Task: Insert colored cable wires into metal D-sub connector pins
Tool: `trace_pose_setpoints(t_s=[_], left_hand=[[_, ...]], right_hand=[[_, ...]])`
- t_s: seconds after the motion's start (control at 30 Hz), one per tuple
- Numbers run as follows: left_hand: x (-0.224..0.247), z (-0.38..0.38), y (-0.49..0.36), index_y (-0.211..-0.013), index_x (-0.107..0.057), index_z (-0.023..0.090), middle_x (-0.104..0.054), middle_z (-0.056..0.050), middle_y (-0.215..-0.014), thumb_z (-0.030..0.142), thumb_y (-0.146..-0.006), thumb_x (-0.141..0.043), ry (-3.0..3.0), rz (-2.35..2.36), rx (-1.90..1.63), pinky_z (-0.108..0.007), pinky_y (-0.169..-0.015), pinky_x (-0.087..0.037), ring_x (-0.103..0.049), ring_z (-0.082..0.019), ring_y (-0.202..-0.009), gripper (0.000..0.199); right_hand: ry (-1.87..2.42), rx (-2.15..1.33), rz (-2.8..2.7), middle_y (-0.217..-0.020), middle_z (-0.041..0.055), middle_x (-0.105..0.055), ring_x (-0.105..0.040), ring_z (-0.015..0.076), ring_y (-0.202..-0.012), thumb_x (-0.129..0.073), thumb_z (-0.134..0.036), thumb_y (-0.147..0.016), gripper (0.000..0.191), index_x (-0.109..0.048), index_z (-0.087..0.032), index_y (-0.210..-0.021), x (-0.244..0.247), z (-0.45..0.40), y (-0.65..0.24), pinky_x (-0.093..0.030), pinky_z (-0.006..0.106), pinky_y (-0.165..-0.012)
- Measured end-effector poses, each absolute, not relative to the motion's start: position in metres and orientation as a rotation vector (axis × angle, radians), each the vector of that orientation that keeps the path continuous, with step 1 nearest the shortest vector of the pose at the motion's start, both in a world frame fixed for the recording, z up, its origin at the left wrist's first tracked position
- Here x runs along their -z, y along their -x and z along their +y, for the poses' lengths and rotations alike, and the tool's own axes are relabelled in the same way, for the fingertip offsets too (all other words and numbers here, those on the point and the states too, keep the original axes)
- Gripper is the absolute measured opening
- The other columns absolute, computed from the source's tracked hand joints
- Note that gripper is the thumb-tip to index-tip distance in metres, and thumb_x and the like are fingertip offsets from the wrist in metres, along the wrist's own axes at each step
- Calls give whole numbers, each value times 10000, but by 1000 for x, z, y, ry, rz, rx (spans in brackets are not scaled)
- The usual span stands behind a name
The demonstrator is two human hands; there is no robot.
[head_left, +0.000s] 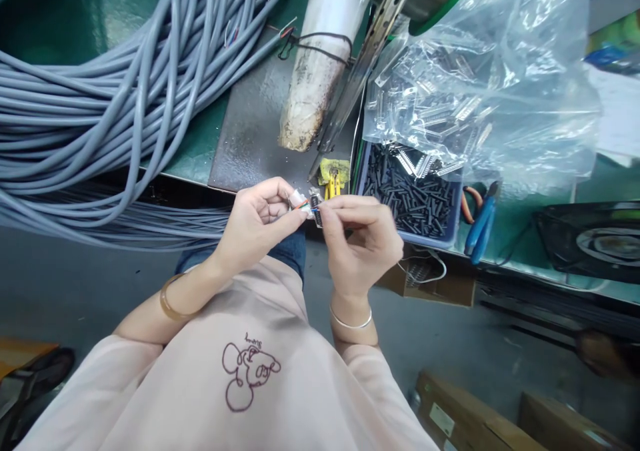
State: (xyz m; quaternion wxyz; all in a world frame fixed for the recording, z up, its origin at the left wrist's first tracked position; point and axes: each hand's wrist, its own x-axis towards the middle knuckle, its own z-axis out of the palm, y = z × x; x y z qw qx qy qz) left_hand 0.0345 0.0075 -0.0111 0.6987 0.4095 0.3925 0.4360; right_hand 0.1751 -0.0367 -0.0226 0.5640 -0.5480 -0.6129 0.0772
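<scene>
My left hand pinches a white-wrapped cable end with thin coloured wires fanning out of it. Opposite it, my right hand has thumb and forefinger closed at a small dark connector with a metal rim, where a blue wire shows. Whether the fingertips grip the wire or the connector is too small to tell. Just beyond the connector is a yellow clamp at the table's front edge. Both hands are close together in front of the body.
Grey cables lie coiled at the left. A soldering iron points down beside a white wrapped roll. To the right are a blue bin of black tubes, a plastic bag of metal parts, blue-handled cutters and a black fan.
</scene>
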Motion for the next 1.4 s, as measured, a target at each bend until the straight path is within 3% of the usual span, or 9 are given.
trace_pose_setpoints(t_s=[0.13,0.23,0.37,0.8,0.97,1.13,1.4], left_hand=[[11,8,-31,-691,-571,175,-614,44,-588,169,-666,-796,-837,870,-968,-139,-359,-327,-407,-14,-387,226],[12,9,-29,-687,-555,181,-596,54,-562,171,-667,-768,-801,844,-985,-139,-351,-312,-388,-12,-369,215],[12,9,-30,-693,-561,182,-565,70,-560,166,-677,-755,-832,884,-1016,-136,-355,-312,-397,-9,-374,195],[10,12,-41,-713,-566,183,-622,46,-643,127,-705,-758,-967,987,-1175,-138,-369,-298,-402,-7,-403,201],[12,13,-45,-704,-566,175,-642,32,-726,111,-699,-728,-970,1034,-1226,-142,-421,-369,-430,-3,-442,175],[14,14,-48,-695,-573,178,-660,8,-766,117,-680,-706,-1040,1110,-1284,-161,-578,-513,-596,-62,-630,147],[10,16,-50,-674,-548,187,-638,26,-715,102,-694,-678,-1132,1139,-1300,-163,-487,-413,-525,-52,-559,157]], right_hand=[[1239,-22,-1266,-822,-47,-671,-641,89,-575,-655,-157,-953,117,-609,-263,-931,27,-38,-179,-468,217,-415],[1258,56,-1440,-802,-28,-714,-734,143,-730,-675,-158,-938,99,-643,-251,-935,31,-44,-179,-612,281,-621],[1297,154,-1636,-947,15,-798,-779,164,-880,-713,-114,-896,139,-656,-227,-954,36,-47,-175,-649,306,-779],[1317,-23,-1546,-974,9,-807,-788,152,-893,-688,-112,-902,132,-639,-234,-914,31,-34,-174,-654,291,-762],[1296,77,-1605,-972,6,-811,-786,143,-874,-707,-85,-872,170,-633,-236,-903,32,-33,-174,-645,268,-790],[1304,138,-1635,-1007,9,-814,-785,145,-873,-700,-76,-866,191,-614,-244,-900,31,-31,-173,-642,260,-766],[1311,164,-1631,-967,13,-812,-784,151,-846,-709,-105,-884,164,-627,-246,-878,28,-28,-172,-651,281,-753]])
